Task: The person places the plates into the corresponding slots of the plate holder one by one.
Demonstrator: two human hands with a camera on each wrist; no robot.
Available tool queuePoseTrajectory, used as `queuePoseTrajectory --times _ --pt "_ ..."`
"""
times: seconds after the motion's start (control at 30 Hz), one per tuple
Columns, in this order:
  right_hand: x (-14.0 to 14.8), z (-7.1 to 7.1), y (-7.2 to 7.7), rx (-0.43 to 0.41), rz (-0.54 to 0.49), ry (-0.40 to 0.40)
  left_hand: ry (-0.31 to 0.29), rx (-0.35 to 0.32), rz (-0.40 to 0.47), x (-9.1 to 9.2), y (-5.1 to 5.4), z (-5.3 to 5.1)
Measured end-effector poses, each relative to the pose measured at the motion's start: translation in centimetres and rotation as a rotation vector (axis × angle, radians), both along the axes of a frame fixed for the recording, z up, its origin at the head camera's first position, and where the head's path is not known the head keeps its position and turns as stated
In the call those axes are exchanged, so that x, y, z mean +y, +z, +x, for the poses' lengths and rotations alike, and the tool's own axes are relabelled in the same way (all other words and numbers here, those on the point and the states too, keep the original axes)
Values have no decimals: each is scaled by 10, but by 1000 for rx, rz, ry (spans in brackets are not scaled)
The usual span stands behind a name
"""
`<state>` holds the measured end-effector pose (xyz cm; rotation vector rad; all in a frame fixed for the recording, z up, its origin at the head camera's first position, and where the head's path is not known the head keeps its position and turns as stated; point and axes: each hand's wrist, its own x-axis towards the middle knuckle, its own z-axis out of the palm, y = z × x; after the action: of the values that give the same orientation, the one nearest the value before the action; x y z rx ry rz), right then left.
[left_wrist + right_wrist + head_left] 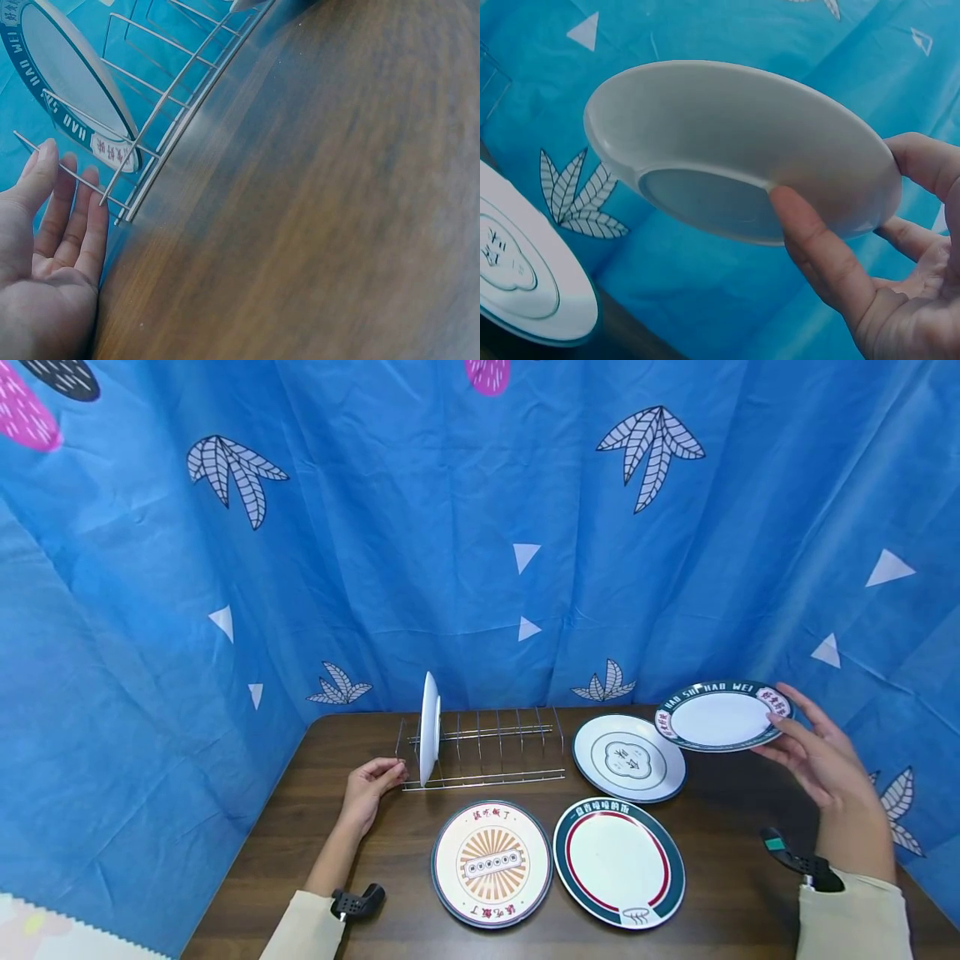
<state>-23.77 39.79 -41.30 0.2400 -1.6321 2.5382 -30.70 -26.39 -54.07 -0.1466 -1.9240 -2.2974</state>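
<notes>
My right hand [821,756] holds a green-rimmed plate [720,717] by its right edge, raised above the table at the right and slightly tilted. In the right wrist view the fingers of that hand [900,255] lie against the pale underside of the plate [705,135]. At the left end of the wire rack [487,779], my left hand [371,789] pinches the end wire between thumb and fingers, as the left wrist view shows for the hand [56,247] and rack [161,101]. One plate [429,727] stands upright in the rack's left part.
A white plate with a grey emblem [628,758] lies right of the rack. In front lie a plate with an orange sunburst [491,864] and one with a green rim and red ring [618,863]. A blue curtain [465,568] hangs behind the table [300,802].
</notes>
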Motion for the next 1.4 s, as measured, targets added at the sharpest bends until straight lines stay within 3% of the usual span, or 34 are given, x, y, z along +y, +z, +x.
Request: queuePoseTrajectory --times 0.17,0.4,1.03,1.4 --pt "-11 1 9 27 -3 16 -10 -5 -9 -1 0 -1" --pt "-29 -1 18 32 85 -2 -5 11 0 -1 -2 -2" --pt "-74 -4 31 68 151 47 -7 15 -3 -1 -3 -2" --pt "-95 -2 39 65 211 23 -8 23 9 0 -2 -1"
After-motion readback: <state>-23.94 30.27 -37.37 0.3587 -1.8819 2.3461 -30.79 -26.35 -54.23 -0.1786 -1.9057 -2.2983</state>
